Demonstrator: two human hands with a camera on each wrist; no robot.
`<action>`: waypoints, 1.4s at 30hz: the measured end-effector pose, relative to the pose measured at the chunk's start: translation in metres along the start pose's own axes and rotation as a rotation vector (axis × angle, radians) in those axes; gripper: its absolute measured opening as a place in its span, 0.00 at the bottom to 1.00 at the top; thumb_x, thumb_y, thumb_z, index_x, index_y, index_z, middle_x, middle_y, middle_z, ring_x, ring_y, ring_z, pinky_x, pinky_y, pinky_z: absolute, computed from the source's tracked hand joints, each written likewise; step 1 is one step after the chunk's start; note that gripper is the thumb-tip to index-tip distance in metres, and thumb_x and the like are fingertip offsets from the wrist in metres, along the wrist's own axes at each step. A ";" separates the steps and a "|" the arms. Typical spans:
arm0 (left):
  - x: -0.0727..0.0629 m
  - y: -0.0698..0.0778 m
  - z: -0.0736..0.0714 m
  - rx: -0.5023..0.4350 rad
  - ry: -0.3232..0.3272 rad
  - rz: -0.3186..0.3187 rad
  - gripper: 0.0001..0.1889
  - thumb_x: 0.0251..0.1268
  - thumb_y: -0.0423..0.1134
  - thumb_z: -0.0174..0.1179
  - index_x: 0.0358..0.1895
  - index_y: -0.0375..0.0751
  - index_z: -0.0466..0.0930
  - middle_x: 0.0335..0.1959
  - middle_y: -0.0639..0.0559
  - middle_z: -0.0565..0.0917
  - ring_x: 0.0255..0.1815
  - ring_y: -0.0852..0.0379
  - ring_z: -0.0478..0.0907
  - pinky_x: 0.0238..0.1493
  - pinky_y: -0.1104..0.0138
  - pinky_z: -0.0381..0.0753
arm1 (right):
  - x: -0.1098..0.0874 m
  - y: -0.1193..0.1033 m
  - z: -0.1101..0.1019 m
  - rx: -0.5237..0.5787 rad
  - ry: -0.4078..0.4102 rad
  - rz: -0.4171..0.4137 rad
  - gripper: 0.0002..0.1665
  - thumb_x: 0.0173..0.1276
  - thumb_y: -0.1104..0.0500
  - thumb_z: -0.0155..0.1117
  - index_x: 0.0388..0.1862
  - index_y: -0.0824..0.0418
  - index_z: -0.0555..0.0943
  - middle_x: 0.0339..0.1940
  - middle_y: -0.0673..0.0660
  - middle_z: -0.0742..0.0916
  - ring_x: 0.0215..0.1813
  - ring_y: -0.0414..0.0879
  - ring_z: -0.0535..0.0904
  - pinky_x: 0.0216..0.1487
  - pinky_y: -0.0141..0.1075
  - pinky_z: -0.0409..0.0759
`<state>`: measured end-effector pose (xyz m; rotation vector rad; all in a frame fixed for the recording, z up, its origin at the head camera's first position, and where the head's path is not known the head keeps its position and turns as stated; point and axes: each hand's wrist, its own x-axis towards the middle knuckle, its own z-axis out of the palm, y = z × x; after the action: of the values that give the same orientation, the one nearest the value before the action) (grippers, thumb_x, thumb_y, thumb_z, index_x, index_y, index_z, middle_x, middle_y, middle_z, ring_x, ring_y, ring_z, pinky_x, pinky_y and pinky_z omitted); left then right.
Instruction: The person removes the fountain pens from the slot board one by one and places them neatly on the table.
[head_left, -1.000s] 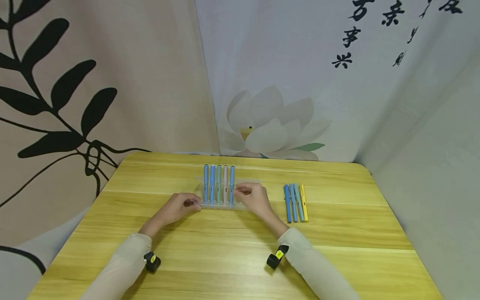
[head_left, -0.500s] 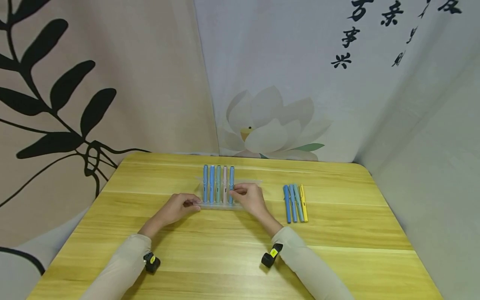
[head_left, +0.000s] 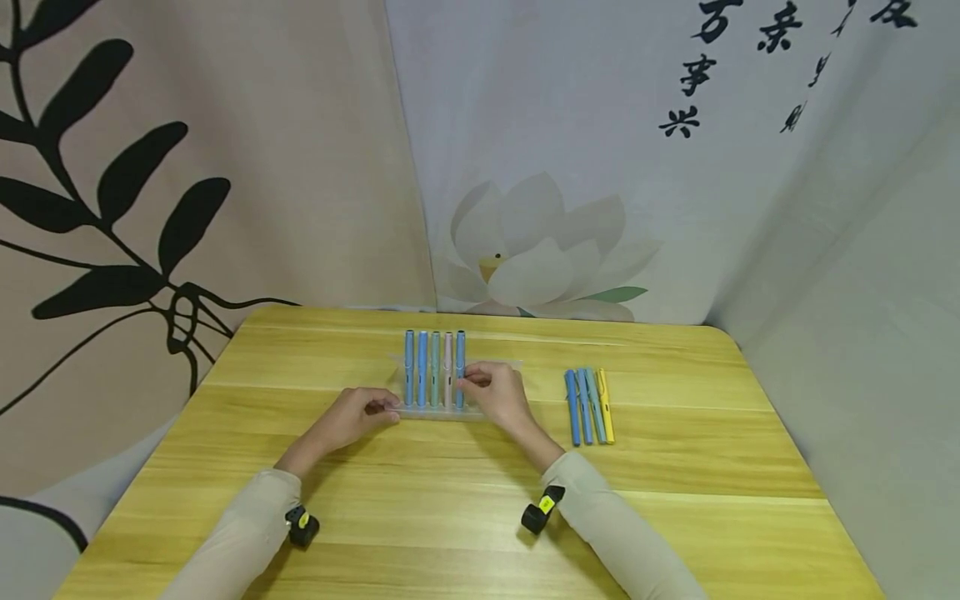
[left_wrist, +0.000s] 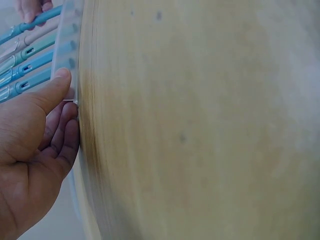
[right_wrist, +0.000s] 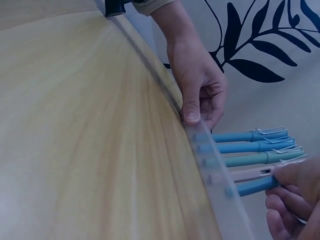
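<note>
A clear plastic pen stand (head_left: 442, 412) holds a row of upright pens: blue ones, a green pen (head_left: 435, 367) and a pale pink pen (head_left: 447, 367). My left hand (head_left: 356, 417) grips the stand's left end, thumb on the clear front in the left wrist view. At the other end of the row, my right hand (head_left: 501, 396) pinches the rightmost blue pen (right_wrist: 255, 186) between thumb and fingers. That pen's lower tip is at the stand, beside the pink pen.
Right of the stand, several loose pens lie side by side on the wooden table (head_left: 450, 508), among them a dark blue pen (head_left: 573, 408) and a yellow pen (head_left: 606, 407). A printed curtain (head_left: 555, 167) hangs behind the table's far edge.
My right hand has shifted slightly left, its fingers coming further over the rightmost blue pen. The left hand stays on the stand's end, and the loose pens lie as before.
</note>
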<state>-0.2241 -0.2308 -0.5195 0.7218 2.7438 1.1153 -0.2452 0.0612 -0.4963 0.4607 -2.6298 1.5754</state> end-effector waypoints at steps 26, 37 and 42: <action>-0.001 0.003 -0.001 0.017 0.011 0.015 0.10 0.71 0.39 0.66 0.50 0.40 0.87 0.41 0.54 0.88 0.42 0.60 0.83 0.47 0.64 0.84 | -0.017 -0.011 -0.049 -0.002 0.091 -0.020 0.15 0.70 0.52 0.72 0.50 0.57 0.89 0.42 0.51 0.91 0.43 0.45 0.87 0.46 0.41 0.86; -0.001 0.004 -0.001 0.022 0.013 0.008 0.10 0.71 0.38 0.66 0.50 0.39 0.87 0.40 0.54 0.88 0.41 0.60 0.82 0.46 0.63 0.84 | -0.028 0.002 -0.070 0.043 0.157 0.002 0.15 0.69 0.54 0.73 0.50 0.60 0.89 0.42 0.55 0.91 0.44 0.49 0.87 0.47 0.43 0.86; 0.000 0.003 0.000 0.023 0.014 0.001 0.09 0.71 0.38 0.66 0.49 0.40 0.88 0.40 0.55 0.88 0.40 0.61 0.82 0.46 0.63 0.84 | -0.035 0.005 -0.085 0.012 0.179 0.005 0.15 0.69 0.54 0.73 0.50 0.61 0.89 0.42 0.56 0.91 0.44 0.49 0.87 0.48 0.43 0.86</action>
<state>-0.2227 -0.2288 -0.5175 0.7204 2.7725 1.0954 -0.2235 0.1455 -0.4659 0.2985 -2.4913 1.5559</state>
